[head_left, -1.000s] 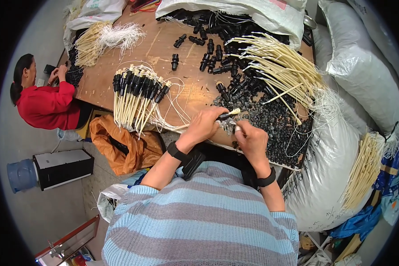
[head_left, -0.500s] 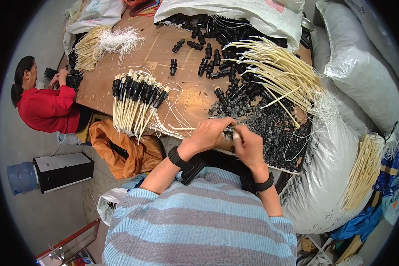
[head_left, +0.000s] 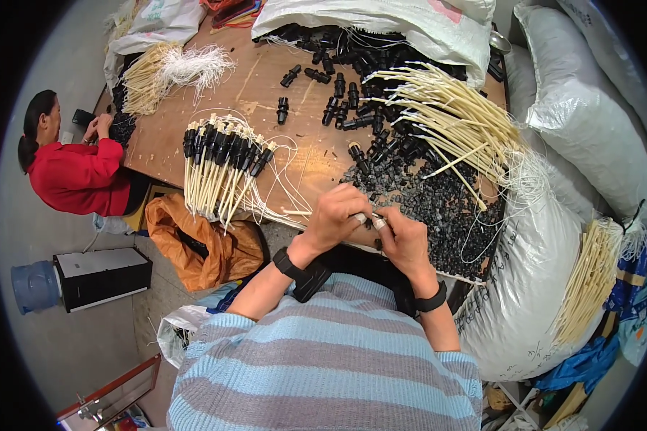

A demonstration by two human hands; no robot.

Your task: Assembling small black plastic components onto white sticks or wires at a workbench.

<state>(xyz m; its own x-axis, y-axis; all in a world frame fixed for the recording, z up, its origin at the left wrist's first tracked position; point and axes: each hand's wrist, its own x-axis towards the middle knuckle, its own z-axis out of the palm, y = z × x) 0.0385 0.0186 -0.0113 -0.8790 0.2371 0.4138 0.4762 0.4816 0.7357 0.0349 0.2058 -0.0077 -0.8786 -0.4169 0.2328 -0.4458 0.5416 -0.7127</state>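
Note:
My left hand (head_left: 338, 218) and my right hand (head_left: 405, 243) meet at the table's near edge, thumbs and fingertips pinched close together. Past the left hand's outer side pokes a thin cream tube (head_left: 295, 212), apparently gripped by that hand. A small dark bit shows between the fingertips, too hidden to name. Pale wraps cover a digit on each hand. Left of my hands lies a bundle of cream tubes with black fittings (head_left: 226, 151) on their ends and white strings trailing. Just beyond my right hand spreads a heap of small black pieces (head_left: 446, 237).
Loose black fittings (head_left: 282, 110) and a pile of cream tubes (head_left: 453, 115) lie on the wooden table (head_left: 201, 82). Another tube bundle (head_left: 144, 79) is at far left. White sacks (head_left: 525, 287) crowd the right. A person in red (head_left: 75, 172) works at the left edge.
My left hand has turned and its fingers have risen, bringing its thumb against my right hand's fingertips. The cream tube now shows less beyond the left hand.

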